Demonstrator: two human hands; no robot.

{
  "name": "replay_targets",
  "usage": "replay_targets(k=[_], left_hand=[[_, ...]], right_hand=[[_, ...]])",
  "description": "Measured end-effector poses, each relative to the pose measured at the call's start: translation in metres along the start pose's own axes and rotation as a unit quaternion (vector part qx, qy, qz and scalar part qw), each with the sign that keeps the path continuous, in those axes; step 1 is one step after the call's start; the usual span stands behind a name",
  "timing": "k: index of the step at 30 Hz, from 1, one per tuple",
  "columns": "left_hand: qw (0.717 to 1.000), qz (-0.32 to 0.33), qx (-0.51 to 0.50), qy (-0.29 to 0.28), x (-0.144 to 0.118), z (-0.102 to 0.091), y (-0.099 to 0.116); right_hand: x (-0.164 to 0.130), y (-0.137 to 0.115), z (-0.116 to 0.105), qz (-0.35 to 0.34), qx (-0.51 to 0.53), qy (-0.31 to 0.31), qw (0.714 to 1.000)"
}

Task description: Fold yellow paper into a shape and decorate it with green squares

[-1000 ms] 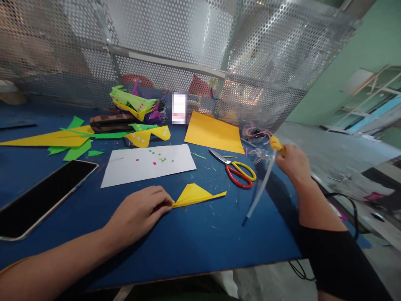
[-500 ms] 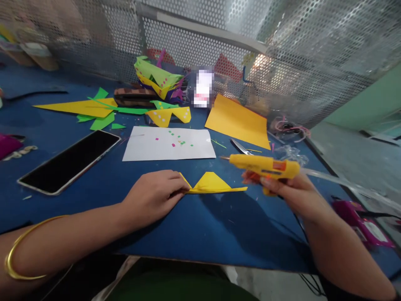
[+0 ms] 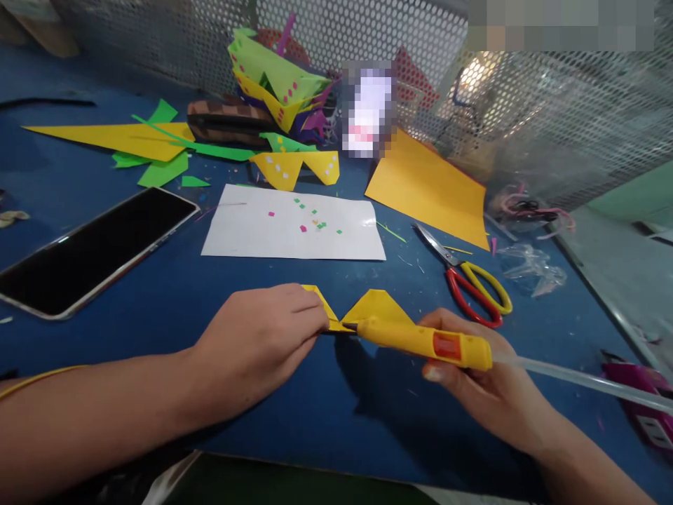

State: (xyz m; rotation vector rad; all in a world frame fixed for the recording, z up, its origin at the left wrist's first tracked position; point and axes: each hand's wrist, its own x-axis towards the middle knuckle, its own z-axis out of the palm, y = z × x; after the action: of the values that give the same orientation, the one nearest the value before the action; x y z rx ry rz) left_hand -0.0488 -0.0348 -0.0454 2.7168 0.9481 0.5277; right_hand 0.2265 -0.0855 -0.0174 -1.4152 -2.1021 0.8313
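Observation:
My left hand (image 3: 270,344) is closed on the left end of a folded yellow paper piece (image 3: 379,306), which lies near the table's front edge. In my right hand (image 3: 476,382) is a yellow glue gun (image 3: 420,340), held level with its nozzle pointing left. The nozzle tip is at the notch in the middle of the paper's folded edge, close to my left fingertips. A clear glue stick (image 3: 583,379) runs out of the gun's back end. My left hand hides the left part of the paper.
A white sheet (image 3: 236,235) with small green and pink paper bits lies beyond my hands. Scissors (image 3: 476,294) are to the right, with orange-yellow card (image 3: 431,189) behind them. A phone (image 3: 99,252) lies left. Paper masks (image 3: 278,91) stand near the perforated metal screen (image 3: 184,42).
My right hand has brought the glue gun down and left, from above the table to the paper's middle notch. The scissors' handles now show. My left hand still holds the paper.

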Motion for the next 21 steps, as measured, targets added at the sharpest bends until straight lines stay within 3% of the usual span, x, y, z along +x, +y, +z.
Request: replay_targets(k=[4,11,21], left_hand=[[1.000,0.027,0.012,0.001,-0.001,-0.002,0.000],[0.998,0.020,0.003,-0.053,-0.005,-0.005,0.004],[0.997,0.033,-0.039,-0.050,-0.011,0.002,0.000]], right_hand=[[-0.002,-0.001,-0.001,-0.032,-0.053,0.013,0.998],[-0.005,-0.002,-0.001,-0.035,-0.092,0.015,0.995],[-0.007,-0.001,0.000,-0.050,-0.124,0.020,0.991]])
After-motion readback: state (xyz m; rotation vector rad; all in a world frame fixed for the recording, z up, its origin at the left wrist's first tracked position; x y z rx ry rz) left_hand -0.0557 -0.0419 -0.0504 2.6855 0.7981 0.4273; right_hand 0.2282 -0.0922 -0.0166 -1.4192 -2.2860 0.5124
